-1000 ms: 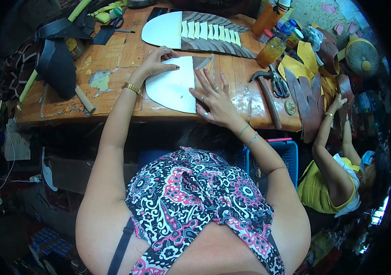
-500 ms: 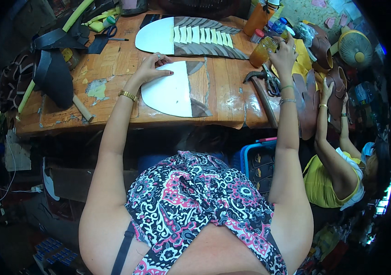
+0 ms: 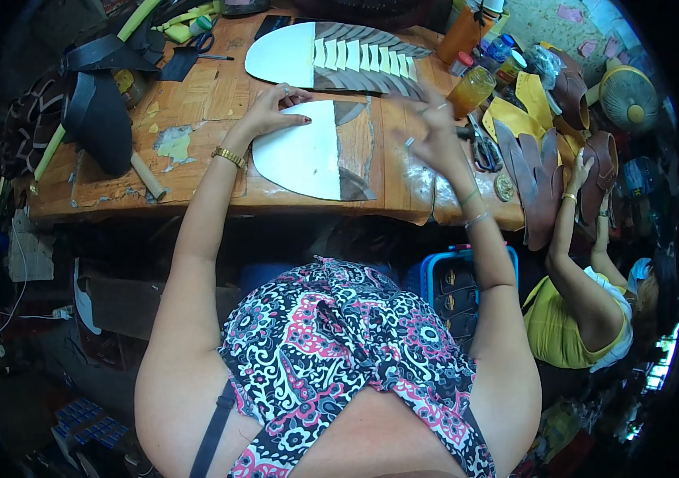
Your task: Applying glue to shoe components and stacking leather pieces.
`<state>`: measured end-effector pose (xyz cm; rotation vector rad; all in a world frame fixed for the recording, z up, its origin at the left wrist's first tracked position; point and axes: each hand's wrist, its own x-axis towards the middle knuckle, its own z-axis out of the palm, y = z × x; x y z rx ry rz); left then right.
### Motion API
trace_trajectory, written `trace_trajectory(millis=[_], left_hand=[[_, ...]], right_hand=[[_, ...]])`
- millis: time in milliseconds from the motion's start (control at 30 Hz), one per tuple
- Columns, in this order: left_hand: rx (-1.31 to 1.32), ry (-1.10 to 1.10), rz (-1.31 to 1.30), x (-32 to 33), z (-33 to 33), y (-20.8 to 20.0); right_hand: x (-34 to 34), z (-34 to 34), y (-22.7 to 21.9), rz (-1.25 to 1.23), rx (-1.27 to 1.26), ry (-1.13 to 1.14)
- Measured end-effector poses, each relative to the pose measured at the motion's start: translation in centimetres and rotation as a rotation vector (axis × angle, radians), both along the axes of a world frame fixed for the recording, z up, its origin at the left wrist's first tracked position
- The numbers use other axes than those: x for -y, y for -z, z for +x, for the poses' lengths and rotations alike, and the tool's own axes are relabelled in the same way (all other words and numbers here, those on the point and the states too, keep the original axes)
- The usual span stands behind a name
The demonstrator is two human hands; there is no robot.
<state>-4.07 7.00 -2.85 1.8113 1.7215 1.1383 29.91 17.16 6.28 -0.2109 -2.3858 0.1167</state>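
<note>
My left hand (image 3: 269, 113) lies at the upper left edge of a white half-oval sheet (image 3: 295, 163). Its thumb is stretched over the white surface, apart from the other fingers. Brown pieces (image 3: 354, 187) show at the sheet's straight right side. My right hand (image 3: 437, 137) is over the table right of the sheet, smeared by motion; whether it holds anything is unclear. Just beyond it stands a jar of amber liquid (image 3: 473, 89). A second white rounded sheet (image 3: 282, 56), joined to layered brown and pale yellow strips (image 3: 363, 56), lies farther back.
Scissors (image 3: 484, 151), a round lid (image 3: 504, 188) and brown leather pieces (image 3: 532, 171) lie at the right. An orange bottle (image 3: 465, 36) stands at the back. Dark shoe parts (image 3: 100, 119) fill the left. A co-worker (image 3: 582, 311) handles a brown shoe (image 3: 599, 171).
My right hand has come away from the jar, toward me and to the left. The hammer's long handle no longer shows where it lay; a lid shows there. My left hand stays at the sheet.
</note>
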Motion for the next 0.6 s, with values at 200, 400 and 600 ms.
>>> trace_trajectory(millis=[200,400,600], left_hand=[[-0.025,0.031,0.032,0.1,-0.1,-0.1],[0.041,0.058,0.086,0.0,-0.2,0.6],[-0.035,0.02,0.063,0.1,0.2,-0.1]], right_hand=[[1.9,-4.0,9.2,-0.553,0.214,-0.22],[1.9,-5.0,9.1,-0.439,0.317,-0.123],[7.3,-2.1,7.6,-0.243,0.387,-0.039]])
